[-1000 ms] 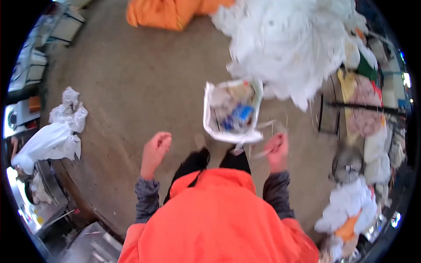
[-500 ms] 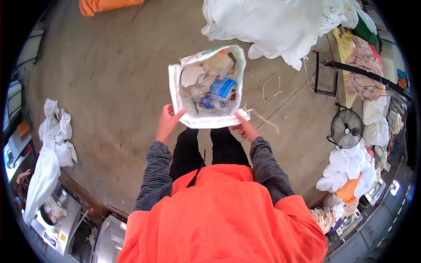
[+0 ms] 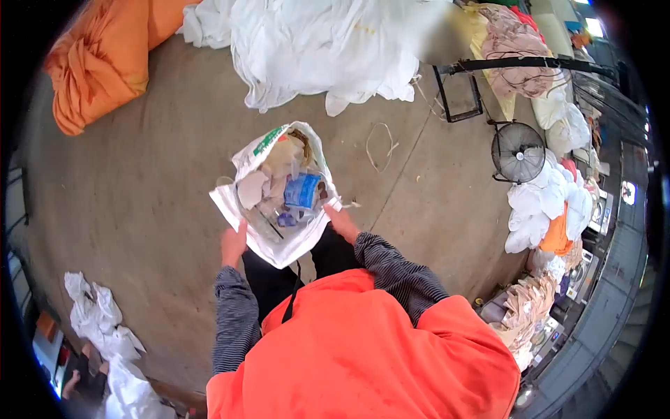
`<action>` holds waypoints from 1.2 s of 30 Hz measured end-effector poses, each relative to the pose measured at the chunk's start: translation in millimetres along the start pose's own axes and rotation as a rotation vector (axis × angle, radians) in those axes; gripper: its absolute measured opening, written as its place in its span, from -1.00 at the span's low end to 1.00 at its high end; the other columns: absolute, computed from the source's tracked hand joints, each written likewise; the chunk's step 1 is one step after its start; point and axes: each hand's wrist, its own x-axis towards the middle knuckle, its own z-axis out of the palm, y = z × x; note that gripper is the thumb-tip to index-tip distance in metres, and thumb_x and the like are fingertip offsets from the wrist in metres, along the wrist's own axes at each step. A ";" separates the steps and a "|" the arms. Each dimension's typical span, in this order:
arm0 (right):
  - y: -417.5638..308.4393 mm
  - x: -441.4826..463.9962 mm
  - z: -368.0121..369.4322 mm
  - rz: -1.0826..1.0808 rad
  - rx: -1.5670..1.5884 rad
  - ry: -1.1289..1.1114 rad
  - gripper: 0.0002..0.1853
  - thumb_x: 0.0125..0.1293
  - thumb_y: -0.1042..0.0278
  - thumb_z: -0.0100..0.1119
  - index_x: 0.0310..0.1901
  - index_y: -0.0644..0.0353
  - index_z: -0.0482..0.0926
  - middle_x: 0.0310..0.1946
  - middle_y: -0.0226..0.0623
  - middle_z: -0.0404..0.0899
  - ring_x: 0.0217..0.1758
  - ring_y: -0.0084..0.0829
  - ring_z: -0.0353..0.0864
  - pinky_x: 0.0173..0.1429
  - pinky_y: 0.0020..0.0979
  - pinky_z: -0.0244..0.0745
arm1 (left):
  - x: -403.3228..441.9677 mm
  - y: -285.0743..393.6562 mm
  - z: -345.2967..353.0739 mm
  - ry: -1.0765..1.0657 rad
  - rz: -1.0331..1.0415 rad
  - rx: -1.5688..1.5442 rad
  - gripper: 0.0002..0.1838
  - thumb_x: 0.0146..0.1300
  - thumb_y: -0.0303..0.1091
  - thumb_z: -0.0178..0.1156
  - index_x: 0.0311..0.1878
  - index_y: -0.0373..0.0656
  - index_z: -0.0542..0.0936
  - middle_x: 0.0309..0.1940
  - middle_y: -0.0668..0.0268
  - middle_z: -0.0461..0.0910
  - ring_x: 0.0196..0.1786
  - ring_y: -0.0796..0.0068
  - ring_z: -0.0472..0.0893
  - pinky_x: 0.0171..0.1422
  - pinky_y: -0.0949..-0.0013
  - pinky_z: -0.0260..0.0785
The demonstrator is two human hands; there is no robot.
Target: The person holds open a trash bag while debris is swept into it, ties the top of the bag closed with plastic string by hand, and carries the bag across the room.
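whereas the left hand (image 3: 234, 246) is seen apart from the white sack (image 3: 286, 248) 1 second earlier, the sack is now gripped by it at 7 o'clock and by the right hand (image 3: 342, 223) at 4. held open ahead at 12 o'clock, the sack is thus apparently steadied from 2 sides. a blue packet (image 3: 302, 190) is seen inside, a cord loop (image 3: 392, 146) outside at 2 o'clock.

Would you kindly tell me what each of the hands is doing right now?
Left hand: holding the left edge of the white sack.
Right hand: holding the white sack's right edge.
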 end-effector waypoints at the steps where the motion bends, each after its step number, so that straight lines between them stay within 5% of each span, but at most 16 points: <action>1: -1.8 7.4 10.3 -0.095 -0.024 0.084 -0.37 0.16 -0.17 -0.06 -0.17 0.41 0.48 -0.24 -0.02 0.53 -0.20 -0.17 0.53 -0.12 -0.27 0.37 | 6.9 -2.3 -4.8 -0.078 -0.049 -0.079 -0.39 0.15 0.13 -0.04 -0.41 -0.39 0.56 -0.43 -0.11 0.55 -0.25 0.10 0.58 -0.15 0.19 0.34; 2: -6.8 16.9 21.5 0.075 -0.040 0.146 -0.33 0.15 -0.16 -0.06 -0.10 0.48 0.44 -0.16 0.12 0.49 0.00 -0.06 0.47 0.06 -0.28 0.31 | 17.6 -11.9 -4.5 0.011 0.079 -0.182 -0.38 0.16 0.13 -0.04 -0.38 -0.41 0.55 -0.42 -0.11 0.55 -0.26 0.12 0.58 -0.15 0.21 0.34; 3: -23.8 18.6 28.8 0.020 0.080 0.124 -0.38 0.18 -0.07 -0.04 -0.02 0.46 0.40 -0.13 0.06 0.49 0.02 -0.14 0.45 0.12 -0.31 0.28 | 22.3 -11.8 -12.3 0.095 0.199 -0.284 -0.36 0.17 0.13 -0.05 -0.35 -0.43 0.55 -0.42 -0.12 0.54 -0.27 0.14 0.58 -0.15 0.23 0.33; 5: -55.8 22.6 49.0 -0.255 0.466 0.151 -0.51 0.22 0.07 -0.03 -0.02 0.38 0.41 -0.15 -0.14 0.51 -0.07 -0.30 0.49 0.04 -0.34 0.34 | 52.1 -9.9 -42.8 0.109 0.191 -0.332 -0.43 0.21 0.05 -0.03 -0.26 -0.44 0.54 -0.41 0.02 0.57 -0.31 0.32 0.57 -0.17 0.33 0.32; 8: -160.7 -28.0 38.9 -0.039 0.489 -0.067 -0.73 0.24 0.14 0.00 -0.14 0.13 0.45 -0.41 -0.57 0.43 -0.40 -0.69 0.40 -0.37 -0.60 0.30 | 49.4 8.2 -112.5 -0.097 0.233 -0.796 -0.61 0.26 -0.15 0.01 -0.17 -0.37 0.52 -0.43 0.34 0.54 -0.39 0.61 0.47 -0.29 0.50 0.31; 13: -282.2 -58.2 93.3 -0.217 0.587 0.107 -0.75 0.22 0.12 0.04 -0.17 0.08 0.46 -0.49 -0.62 0.40 -0.54 -0.73 0.33 -0.53 -0.65 0.18 | 11.0 13.7 -202.3 -0.079 0.084 -0.808 -0.65 0.24 -0.11 0.03 -0.28 -0.27 0.52 -0.62 0.46 0.42 -0.64 0.73 0.34 -0.62 0.57 0.08; 15: -314.7 -74.7 105.3 -0.166 0.579 0.068 -0.73 0.22 0.13 0.04 -0.16 0.12 0.45 -0.43 -0.58 0.44 -0.43 -0.73 0.43 -0.43 -0.63 0.33 | -8.3 19.8 -216.2 -0.069 0.133 -0.856 -0.65 0.23 -0.10 0.03 -0.30 -0.26 0.51 -0.66 0.47 0.40 -0.69 0.71 0.32 -0.68 0.55 0.04; 19: -318.9 -65.8 123.1 -0.216 0.470 0.076 -0.64 0.25 0.16 0.01 -0.02 0.22 0.42 -0.22 -0.48 0.47 -0.20 -0.63 0.45 -0.13 -0.56 0.37 | -22.4 15.2 -217.9 -0.037 0.176 -0.959 -0.68 0.27 -0.16 0.00 -0.25 -0.28 0.51 -0.51 0.49 0.46 -0.49 0.73 0.38 -0.46 0.57 0.19; 24: -300.4 3.6 161.6 -0.208 0.433 -0.066 -0.59 0.23 0.11 -0.03 0.04 0.17 0.38 -0.15 -0.37 0.52 -0.18 -0.52 0.55 -0.20 -0.50 0.49 | 36.3 -29.8 -215.2 -0.007 0.108 -0.931 -0.64 0.28 -0.14 -0.02 -0.23 -0.32 0.51 -0.46 0.46 0.49 -0.39 0.68 0.43 -0.32 0.53 0.28; 26: -286.6 48.9 170.1 0.058 0.370 -0.068 -0.58 0.22 0.14 0.01 0.03 0.23 0.38 -0.18 -0.38 0.50 -0.20 -0.56 0.50 -0.20 -0.49 0.42 | 80.5 -44.5 -199.0 0.033 0.025 -0.892 -0.63 0.27 -0.13 0.01 -0.23 -0.33 0.51 -0.46 0.44 0.49 -0.39 0.67 0.43 -0.30 0.54 0.28; 28: -249.8 93.2 179.3 -0.035 0.267 -0.070 -0.61 0.21 0.15 0.04 -0.01 0.22 0.40 -0.28 -0.46 0.48 -0.32 -0.62 0.44 -0.29 -0.54 0.34 | 105.9 -45.6 -196.3 0.033 -0.064 -0.872 -0.63 0.26 -0.12 0.02 -0.23 -0.33 0.52 -0.45 0.43 0.50 -0.37 0.66 0.43 -0.28 0.53 0.29; 29: -246.8 103.3 196.1 -0.260 0.291 -0.089 -0.63 0.19 0.12 0.07 -0.04 0.17 0.42 -0.38 -0.52 0.48 -0.44 -0.67 0.41 -0.40 -0.58 0.30 | 112.0 -39.4 -200.1 0.028 -0.029 -0.923 -0.63 0.24 -0.13 0.04 -0.23 -0.33 0.51 -0.42 0.40 0.50 -0.34 0.64 0.44 -0.24 0.52 0.29; 31: -282.5 70.6 207.4 -0.100 0.231 -0.191 -0.75 0.21 0.17 0.07 -0.15 0.11 0.43 -0.58 -0.67 0.26 -0.63 -0.80 0.12 -0.59 -0.65 -0.02 | 117.5 -36.2 -197.6 0.032 -0.023 -0.978 -0.63 0.23 -0.13 0.06 -0.22 -0.33 0.51 -0.39 0.37 0.51 -0.31 0.62 0.45 -0.20 0.51 0.29; 33: -287.0 69.7 204.7 -0.066 0.206 -0.270 -0.69 0.21 0.06 0.04 -0.24 0.15 0.44 -0.52 -0.53 0.38 -0.45 -0.70 0.27 -0.46 -0.57 0.16 | 115.2 -35.9 -193.3 0.153 0.148 -0.863 -0.65 0.21 -0.16 0.09 -0.22 -0.33 0.51 -0.38 0.34 0.52 -0.29 0.59 0.46 -0.17 0.46 0.30; 34: -289.6 74.8 200.4 -0.063 0.198 -0.288 -0.69 0.21 0.06 0.04 -0.24 0.15 0.44 -0.52 -0.53 0.38 -0.45 -0.70 0.27 -0.46 -0.57 0.16 | 111.3 -34.5 -191.5 0.179 0.174 -0.855 -0.60 0.17 -0.20 0.14 -0.05 -0.32 0.42 -0.21 0.27 0.49 -0.19 0.53 0.45 -0.10 0.43 0.32; 36: -288.8 78.9 187.5 -0.042 -0.037 -0.452 -0.64 0.23 0.00 -0.03 -0.22 0.17 0.45 -0.47 -0.52 0.40 -0.45 -0.68 0.27 -0.42 -0.59 0.17 | 99.2 -31.4 -175.0 0.184 0.095 -0.995 -0.48 0.10 -0.23 0.20 0.06 -0.31 0.31 -0.08 0.22 0.41 -0.07 0.46 0.41 0.02 0.40 0.27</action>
